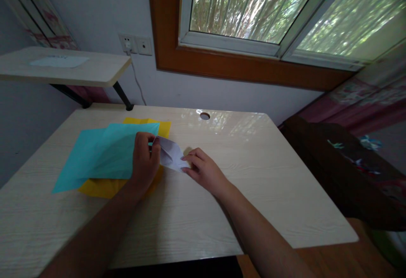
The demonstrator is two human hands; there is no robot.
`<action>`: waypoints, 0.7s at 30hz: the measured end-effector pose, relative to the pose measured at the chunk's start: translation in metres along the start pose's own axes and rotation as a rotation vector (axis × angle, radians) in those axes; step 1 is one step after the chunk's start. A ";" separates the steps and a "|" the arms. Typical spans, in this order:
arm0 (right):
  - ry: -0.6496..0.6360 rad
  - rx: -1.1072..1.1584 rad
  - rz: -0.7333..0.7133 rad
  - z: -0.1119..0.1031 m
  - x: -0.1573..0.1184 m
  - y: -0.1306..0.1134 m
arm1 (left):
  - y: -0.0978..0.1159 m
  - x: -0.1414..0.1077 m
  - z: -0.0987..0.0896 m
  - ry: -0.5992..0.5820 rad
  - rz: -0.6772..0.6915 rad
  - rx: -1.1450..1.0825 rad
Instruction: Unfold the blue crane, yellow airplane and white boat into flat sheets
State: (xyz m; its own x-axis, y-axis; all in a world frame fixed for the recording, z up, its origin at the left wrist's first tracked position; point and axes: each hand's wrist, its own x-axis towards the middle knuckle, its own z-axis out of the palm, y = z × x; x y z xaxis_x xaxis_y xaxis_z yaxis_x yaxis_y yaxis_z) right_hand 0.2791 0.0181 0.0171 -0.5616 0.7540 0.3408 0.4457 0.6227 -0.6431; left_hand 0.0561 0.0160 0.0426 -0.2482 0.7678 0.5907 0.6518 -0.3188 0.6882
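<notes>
A small piece of folded white paper (171, 153) is held up over the table between both hands. My left hand (146, 155) pinches its upper left corner between thumb and fingers. On the paper's right end, my right hand (203, 168) is closed with thumb and fingertips. Behind and below my left hand lie sheets of light blue paper (108, 151), overlapping each other. Yellow paper (104, 188) sticks out from under them at the front and back.
The pale wooden table (253, 176) has a round cable hole (204, 116) near its back edge. A raised shelf (63, 64) with a white sheet (59, 61) stands at the back left. A cable (138, 79) hangs from the wall socket (128, 43). Behind is a window (234, 11).
</notes>
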 end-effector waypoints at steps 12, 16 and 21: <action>0.018 -0.158 0.060 0.002 -0.002 -0.001 | -0.001 -0.004 0.001 0.010 0.068 -0.049; 0.000 -0.221 0.050 0.004 -0.001 -0.003 | -0.002 -0.006 0.002 -0.028 0.093 -0.039; -0.014 -0.267 0.066 0.006 0.000 -0.003 | -0.001 -0.007 0.004 -0.048 0.098 -0.026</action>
State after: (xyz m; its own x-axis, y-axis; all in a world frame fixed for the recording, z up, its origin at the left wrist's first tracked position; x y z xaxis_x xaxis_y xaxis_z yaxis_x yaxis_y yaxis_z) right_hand 0.2738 0.0156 0.0150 -0.5343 0.7927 0.2934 0.6483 0.6070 -0.4595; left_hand 0.0598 0.0130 0.0364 -0.1485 0.7578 0.6353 0.6526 -0.4076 0.6387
